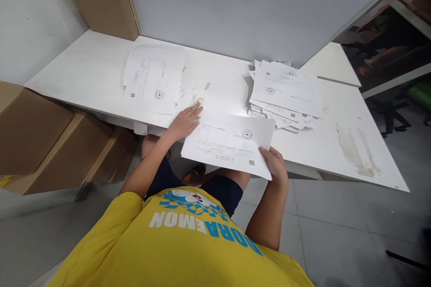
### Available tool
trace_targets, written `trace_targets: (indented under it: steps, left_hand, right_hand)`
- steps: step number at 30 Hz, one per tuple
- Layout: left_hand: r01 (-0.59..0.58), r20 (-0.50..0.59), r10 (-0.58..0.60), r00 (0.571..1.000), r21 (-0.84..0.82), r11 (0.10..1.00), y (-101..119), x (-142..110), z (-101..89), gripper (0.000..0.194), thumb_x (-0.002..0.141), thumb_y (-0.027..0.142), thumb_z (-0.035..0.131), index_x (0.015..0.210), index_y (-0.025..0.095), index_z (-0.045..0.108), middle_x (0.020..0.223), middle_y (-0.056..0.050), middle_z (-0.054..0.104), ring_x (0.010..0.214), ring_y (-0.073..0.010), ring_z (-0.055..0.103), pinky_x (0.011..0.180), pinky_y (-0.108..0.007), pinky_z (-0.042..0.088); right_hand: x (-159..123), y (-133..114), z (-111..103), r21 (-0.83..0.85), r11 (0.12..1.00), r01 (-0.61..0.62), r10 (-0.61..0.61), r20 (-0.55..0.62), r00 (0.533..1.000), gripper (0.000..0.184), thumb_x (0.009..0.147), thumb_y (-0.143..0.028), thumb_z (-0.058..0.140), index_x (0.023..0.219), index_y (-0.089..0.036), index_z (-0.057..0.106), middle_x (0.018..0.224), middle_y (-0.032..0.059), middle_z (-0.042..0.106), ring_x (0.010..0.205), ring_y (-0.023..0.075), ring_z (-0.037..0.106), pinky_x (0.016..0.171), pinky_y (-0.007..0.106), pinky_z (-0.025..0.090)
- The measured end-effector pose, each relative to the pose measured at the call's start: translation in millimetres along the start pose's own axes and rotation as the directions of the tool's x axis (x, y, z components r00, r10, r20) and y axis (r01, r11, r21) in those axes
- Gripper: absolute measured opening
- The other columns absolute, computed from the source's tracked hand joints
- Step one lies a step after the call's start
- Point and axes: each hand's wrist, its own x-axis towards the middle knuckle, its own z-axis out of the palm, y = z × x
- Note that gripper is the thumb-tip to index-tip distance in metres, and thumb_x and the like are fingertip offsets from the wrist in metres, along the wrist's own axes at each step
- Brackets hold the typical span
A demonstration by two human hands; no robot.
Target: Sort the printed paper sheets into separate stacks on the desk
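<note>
My right hand (pixel 274 161) grips the right edge of a few printed sheets of paper (pixel 232 141), with the thumb on top and fingers beneath. The sheets bear round black stamps and a square code, and they reach over the table's front edge. My left hand (pixel 185 121) lies by the sheets' upper left corner, its fingers stretched over a small beige block-like object (pixel 201 102) on the table. Most of that object is hidden under the fingers, so its kind is unclear.
On the white table (pixel 222 76), a neat paper stack (pixel 153 74) lies left and a messier, thicker pile (pixel 286 89) lies right. A cardboard box (pixel 101 4) stands at the back left. More cardboard boxes (pixel 40 130) flank the left side. A grey panel (pixel 215 9) rises behind.
</note>
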Motion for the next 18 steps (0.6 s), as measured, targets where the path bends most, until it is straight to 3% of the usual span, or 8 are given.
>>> trace_targets:
  steps: [5,13,18]
  left_hand:
    - [-0.030,-0.018,0.030,0.999,-0.001,1.000,-2.2,-0.8,3.5,0.058,0.102,0.038,0.031,0.157,0.021,0.024,0.166,-0.006,0.023,0.151,-0.0236,0.026,0.121,-0.042,0.026]
    - [-0.016,-0.014,0.016,1.000,0.004,1.000,-3.9,0.9,4.7,0.053,0.103,0.033,0.025,0.153,0.022,0.035,0.161,-0.005,0.034,0.146,-0.0225,0.037,0.117,-0.044,0.033]
    - [-0.026,-0.039,0.028,0.999,0.050,0.998,-7.8,1.6,8.5,0.051,0.102,0.031,0.028,0.149,0.020,0.042,0.159,-0.005,0.038,0.150,-0.0254,0.030,0.119,-0.047,0.031]
  right_hand:
    - [2.6,0.5,-8.9,-0.002,1.000,0.007,-0.007,-0.018,1.000,0.044,0.050,-0.050,0.085,0.078,-0.020,0.073,0.077,0.0042,0.077,0.068,0.0228,0.069,0.058,0.031,0.052]
    - [2.5,1.6,-9.2,-0.002,1.000,0.004,-0.004,0.002,1.000,0.044,0.052,-0.051,0.084,0.080,-0.020,0.072,0.076,0.0043,0.076,0.071,0.0234,0.069,0.062,0.032,0.052]
    - [-4.5,3.5,-6.6,0.024,0.999,0.024,-0.024,0.008,1.000,0.044,0.055,-0.052,0.082,0.083,-0.020,0.072,0.080,0.0058,0.077,0.078,0.0264,0.071,0.067,0.035,0.054]
